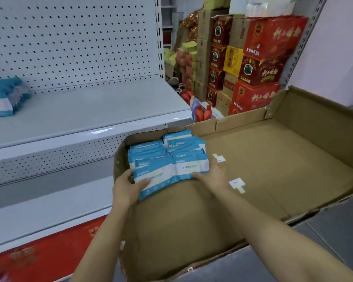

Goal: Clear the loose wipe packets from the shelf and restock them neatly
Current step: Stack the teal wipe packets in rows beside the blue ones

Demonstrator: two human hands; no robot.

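Both hands, left hand (126, 185) and right hand (212, 176), have fingers clamped around the blue-and-white plastic wipe packets (169, 159) bunched in the shallow brown cardboard box's (273, 159) shelf-side corner, likely gathering a bundle for the white metal shelf (90, 110).

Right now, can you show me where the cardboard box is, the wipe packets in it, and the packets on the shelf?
cardboard box (273, 159), head view, bare floor.
wipe packets in box (151, 153), head view, top edges.
packets on shelf (4, 94), head view, blue front.
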